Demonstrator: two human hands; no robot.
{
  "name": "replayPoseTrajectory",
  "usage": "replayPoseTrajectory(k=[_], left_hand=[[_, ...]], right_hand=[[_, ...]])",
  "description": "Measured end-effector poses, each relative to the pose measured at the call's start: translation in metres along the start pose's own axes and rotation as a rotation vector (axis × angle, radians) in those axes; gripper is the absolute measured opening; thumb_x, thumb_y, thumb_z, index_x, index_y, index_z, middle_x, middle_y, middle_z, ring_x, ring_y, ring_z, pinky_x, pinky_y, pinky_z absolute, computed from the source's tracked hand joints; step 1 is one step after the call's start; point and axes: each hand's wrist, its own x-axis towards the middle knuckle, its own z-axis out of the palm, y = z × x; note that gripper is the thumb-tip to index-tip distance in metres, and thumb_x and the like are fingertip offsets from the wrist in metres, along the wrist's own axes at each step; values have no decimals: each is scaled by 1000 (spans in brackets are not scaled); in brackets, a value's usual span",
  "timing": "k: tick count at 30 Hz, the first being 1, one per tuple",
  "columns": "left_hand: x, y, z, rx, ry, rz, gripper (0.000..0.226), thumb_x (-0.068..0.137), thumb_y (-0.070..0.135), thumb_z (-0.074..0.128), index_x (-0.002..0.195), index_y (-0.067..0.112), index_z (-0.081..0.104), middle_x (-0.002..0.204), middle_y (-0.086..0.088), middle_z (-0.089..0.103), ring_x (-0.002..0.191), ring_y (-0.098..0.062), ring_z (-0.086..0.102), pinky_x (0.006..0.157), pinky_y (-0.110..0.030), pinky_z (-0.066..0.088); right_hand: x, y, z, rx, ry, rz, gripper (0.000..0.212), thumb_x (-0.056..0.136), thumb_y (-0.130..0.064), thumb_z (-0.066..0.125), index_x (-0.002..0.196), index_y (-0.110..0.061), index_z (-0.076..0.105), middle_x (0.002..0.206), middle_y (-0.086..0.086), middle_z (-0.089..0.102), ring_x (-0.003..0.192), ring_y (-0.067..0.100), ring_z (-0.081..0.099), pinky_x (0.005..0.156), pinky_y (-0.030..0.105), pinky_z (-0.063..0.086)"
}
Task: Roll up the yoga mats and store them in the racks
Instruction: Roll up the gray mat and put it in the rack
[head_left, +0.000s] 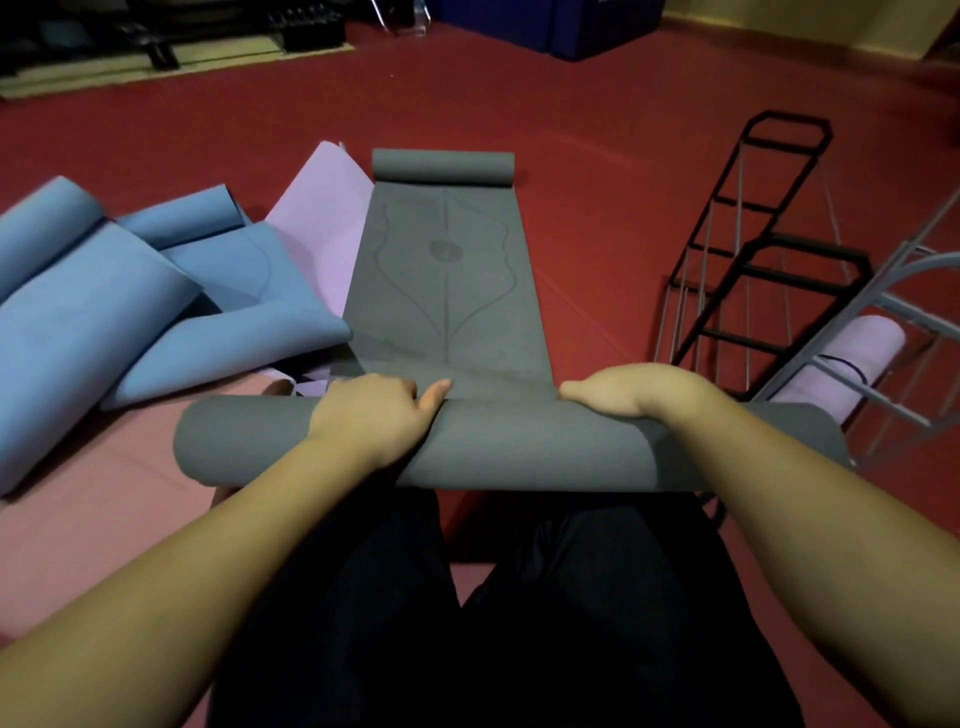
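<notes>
1. Rolling the grey mat (441, 291) is the job you are doing now, and the rolled part (509, 447) is lying near you, across your knees.
2. You are pressing your left hand (371, 415) on top of the roll, with the fingers curling over its far side and the thumb poking out toward the middle.
3. You are pressing your right hand (631, 389) on the roll too, with its fingers bending over the far edge. Two hands set apart are likely keeping the roll straight and tight.
4. You are leaving the flat part of the mat stretching away from you on the red floor (597, 171), so it is feeding into the roll smoothly.
5. You are facing a far end (444, 166) that is curling up by itself, so the mat is still far from all rolled.
6. You are keeping the blue mats (119, 291) and a light purple mat (322, 228) in a heap on the left, and a pink mat (93, 519) near your left arm. They are waiting their turn.
7. You are sitting with the black rack (769, 260) and the grey rack (893, 332) on the right, close enough to reach later. One rolled purple mat (857, 353) is already lying in the grey rack.
</notes>
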Motion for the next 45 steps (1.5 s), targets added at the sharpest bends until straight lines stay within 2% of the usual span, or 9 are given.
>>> replayPoseTrajectory(k=[4, 8, 13, 19, 23, 27, 30, 33, 45], left_hand=[[11, 4, -1, -59, -182, -39, 72, 99, 66, 16, 101, 17, 70, 118, -14, 67, 112, -32, 61, 83, -39, 40], [35, 3, -8, -152, -366, -73, 76, 99, 66, 20, 125, 9, 65, 141, -17, 55, 128, -33, 51, 103, -39, 38], [60, 4, -13, -348, -536, -78, 67, 104, 54, 32, 151, 7, 37, 161, -10, 28, 147, -25, 28, 118, -33, 20], [84, 0, 4, -580, -604, -164, 64, 99, 51, 50, 149, 13, 41, 158, -2, 34, 144, -22, 33, 119, -35, 22], [88, -2, 12, -360, -460, -118, 62, 101, 55, 38, 143, 10, 52, 152, -12, 43, 139, -29, 41, 115, -37, 30], [66, 1, 12, -130, 112, -125, 49, 102, 42, 34, 99, 10, 71, 107, -17, 70, 97, -37, 64, 79, -39, 48], [45, 4, 22, -145, 245, -99, 49, 100, 38, 36, 84, 8, 69, 91, -16, 68, 87, -38, 63, 69, -40, 43], [21, 1, 44, -63, 291, -29, 50, 95, 48, 35, 76, 13, 64, 79, -12, 64, 80, -36, 61, 73, -42, 42], [29, -3, 14, -11, 142, -28, 60, 100, 57, 22, 87, 19, 67, 100, -5, 67, 100, -28, 60, 84, -42, 37]], right_hand=[[4, 4, 17, 2, 100, -18, 61, 100, -59, 31, 131, -15, 60, 140, 12, 55, 125, 29, 52, 93, 33, 37], [9, 14, 23, -46, 590, -126, 44, 100, -50, 34, 72, -21, 51, 85, 0, 55, 91, 30, 59, 70, 37, 44], [0, 24, 48, -49, 671, -104, 47, 98, -54, 33, 82, -16, 54, 86, 0, 52, 98, 27, 51, 80, 38, 41], [-6, 20, 81, -189, 786, -54, 72, 87, -70, 23, 102, -16, 68, 96, 4, 68, 96, 28, 61, 90, 40, 41], [1, 17, 76, -180, 809, 8, 68, 87, -67, 24, 95, -18, 70, 90, 2, 67, 91, 26, 61, 85, 38, 40], [7, 13, 67, -184, 780, 6, 70, 86, -65, 21, 88, -16, 70, 88, 5, 68, 89, 29, 63, 79, 38, 42], [13, 12, 59, -207, 753, 1, 66, 93, -63, 26, 97, -16, 71, 98, 6, 69, 95, 29, 63, 82, 38, 42], [19, 12, 48, -173, 670, 0, 65, 96, -63, 25, 103, -17, 70, 106, 7, 68, 100, 29, 62, 81, 38, 42], [23, 6, 12, -89, 433, 32, 82, 88, -70, 19, 119, -10, 66, 121, 16, 64, 105, 34, 60, 77, 38, 42]])
